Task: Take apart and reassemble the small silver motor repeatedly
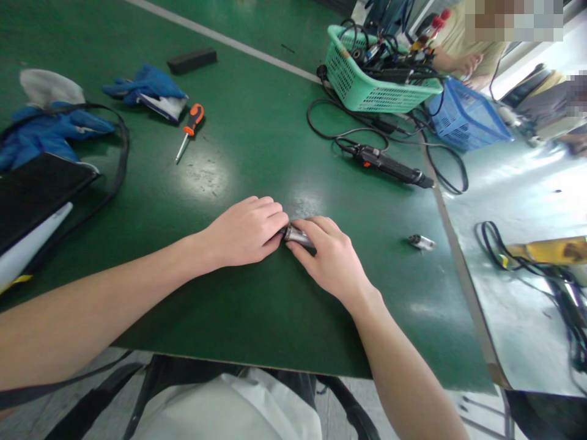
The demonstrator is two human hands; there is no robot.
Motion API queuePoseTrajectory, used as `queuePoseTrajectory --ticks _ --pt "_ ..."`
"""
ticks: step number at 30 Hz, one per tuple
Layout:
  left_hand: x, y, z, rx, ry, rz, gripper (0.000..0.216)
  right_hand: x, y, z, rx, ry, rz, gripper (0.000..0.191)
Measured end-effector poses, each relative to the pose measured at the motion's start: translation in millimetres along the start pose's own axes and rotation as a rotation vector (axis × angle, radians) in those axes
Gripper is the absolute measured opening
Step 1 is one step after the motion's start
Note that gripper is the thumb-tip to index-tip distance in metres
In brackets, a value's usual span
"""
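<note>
Shiny grey metal cylinder (pixel 299 236), dark at one end, pinched in right hand (pixel 332 253); left hand (pixel 247 231) curled at that end, grip hidden

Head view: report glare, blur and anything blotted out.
Head view, left of centre: pale glare marks the green tabletop near the orange screwdriver; head view, right: light washes out the neighbouring table, and the yellow tool looks soft; head view, top right: pixelated blocks hide patches; head view, centre: left hand and right hand look clearer, partly covering the metal cylinder.
</note>
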State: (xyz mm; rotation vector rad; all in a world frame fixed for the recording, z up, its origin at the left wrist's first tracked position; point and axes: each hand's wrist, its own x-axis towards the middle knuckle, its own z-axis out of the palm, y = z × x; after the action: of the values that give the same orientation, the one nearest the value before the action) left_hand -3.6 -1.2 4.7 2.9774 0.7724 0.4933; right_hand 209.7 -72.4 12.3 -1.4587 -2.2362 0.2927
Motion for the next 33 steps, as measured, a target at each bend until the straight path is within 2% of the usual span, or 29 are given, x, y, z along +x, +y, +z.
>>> queuePoseTrajectory --ticks 33 --pt "0.1 1.1 -1.3 0.033 0.019 -0.032 0.016 0.2 2.9 -3.9 0.001 -0.011 -0.006 0.024"
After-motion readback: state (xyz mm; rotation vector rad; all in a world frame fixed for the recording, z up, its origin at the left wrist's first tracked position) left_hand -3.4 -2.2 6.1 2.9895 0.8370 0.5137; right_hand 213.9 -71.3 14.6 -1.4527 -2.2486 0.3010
